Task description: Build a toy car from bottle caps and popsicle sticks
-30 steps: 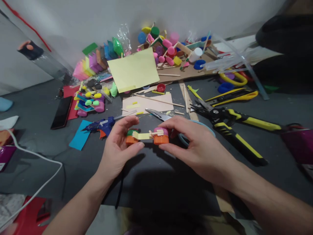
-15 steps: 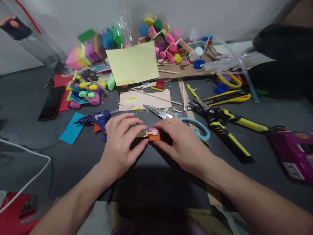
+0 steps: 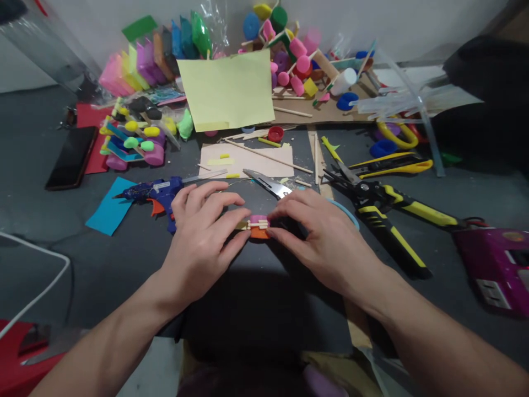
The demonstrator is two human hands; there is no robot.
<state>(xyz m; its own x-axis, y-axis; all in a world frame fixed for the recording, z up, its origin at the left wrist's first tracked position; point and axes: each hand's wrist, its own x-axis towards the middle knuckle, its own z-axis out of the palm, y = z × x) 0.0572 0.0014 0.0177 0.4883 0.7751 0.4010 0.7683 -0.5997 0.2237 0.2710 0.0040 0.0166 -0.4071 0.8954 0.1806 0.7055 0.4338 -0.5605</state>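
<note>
A small craft piece (image 3: 259, 234) with an orange side, a pink-purple side and short pale wooden sticks lies between my hands, low over the dark table. My left hand (image 3: 202, 229) pinches its left end with thumb and fingertips, where a yellowish strip (image 3: 241, 225) shows between them. At the right end, my right hand (image 3: 318, 229) closes thumb and fingers on the piece. Just behind my right hand lie light-blue-handled scissors (image 3: 268, 184), partly covered by it. A blue glue gun (image 3: 159, 193) rests beside my left hand.
Long-handled cutters (image 3: 372, 204) and a purple power box (image 3: 496, 264) stand to the right. A phone (image 3: 71, 158) and blue paper (image 3: 109, 212) lie left. Behind are a yellow sheet (image 3: 229, 91), a pale card (image 3: 264, 160), wooden sticks and colourful clay packs (image 3: 144, 63).
The view has shifted slightly, so the things at the back sit higher. My right fingers have moved a little to the right along the craft piece; my left hand keeps its pinch.
</note>
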